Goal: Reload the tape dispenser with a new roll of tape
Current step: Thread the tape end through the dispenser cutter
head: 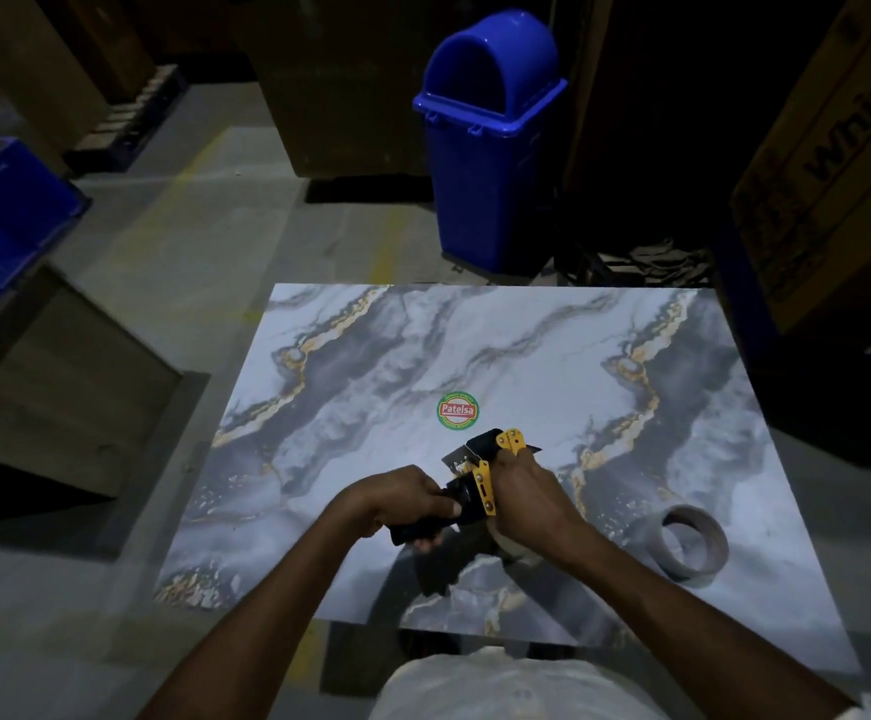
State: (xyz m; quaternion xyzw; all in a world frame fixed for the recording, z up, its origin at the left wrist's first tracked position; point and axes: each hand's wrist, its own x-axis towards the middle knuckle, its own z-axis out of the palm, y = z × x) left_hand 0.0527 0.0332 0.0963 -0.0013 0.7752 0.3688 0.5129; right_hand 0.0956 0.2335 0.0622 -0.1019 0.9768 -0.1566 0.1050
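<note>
Left hand [402, 498] grips the black handle of the tape dispenser [485, 485]; right hand [529, 493] clasps its yellow frame, above the table [371, 366]; tape roll [693, 543] lies at 4 o'clock; blue bin [490, 148] at 12 o'clock, contents unseen.

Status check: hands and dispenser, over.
Left hand grips dispenser handle; right hand holds its yellow frame. Tape roll lies apart on table. No obstruction seen.

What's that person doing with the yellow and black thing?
A person is holding a tape dispenser over the marble-patterned table. The left hand grips its black handle and the right hand holds the yellow front part. A tape roll lies on the table nearby, untouched.
</note>
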